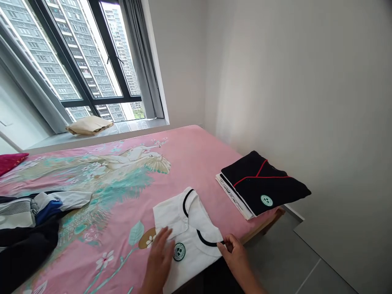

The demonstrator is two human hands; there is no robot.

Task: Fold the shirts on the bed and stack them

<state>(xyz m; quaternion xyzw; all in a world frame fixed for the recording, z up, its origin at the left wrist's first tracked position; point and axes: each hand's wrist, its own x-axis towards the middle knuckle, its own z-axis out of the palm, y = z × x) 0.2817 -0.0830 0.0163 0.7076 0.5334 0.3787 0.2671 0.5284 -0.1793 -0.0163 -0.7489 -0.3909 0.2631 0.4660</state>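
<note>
A white shirt [196, 228] with black collar trim and a round dark green badge lies partly folded near the front edge of the bed. My left hand [161, 255] rests on its left side beside the badge, fingers stretched out and holding nothing. At the shirt's right edge, by the end of the black trim, my right hand [234, 253] pinches the fabric between thumb and fingers. Past my right hand is a stack of folded clothes, with a black top [260, 183] with red trim and a round green badge uppermost.
Loose dark and white clothes [36, 216] lie heaped at the left on the pink patterned bed sheet [196, 151]. A red cushion [10, 163] shows at the far left. A beige folded cloth or bag [88, 125] sits on the windowsill. Walls stand behind and right.
</note>
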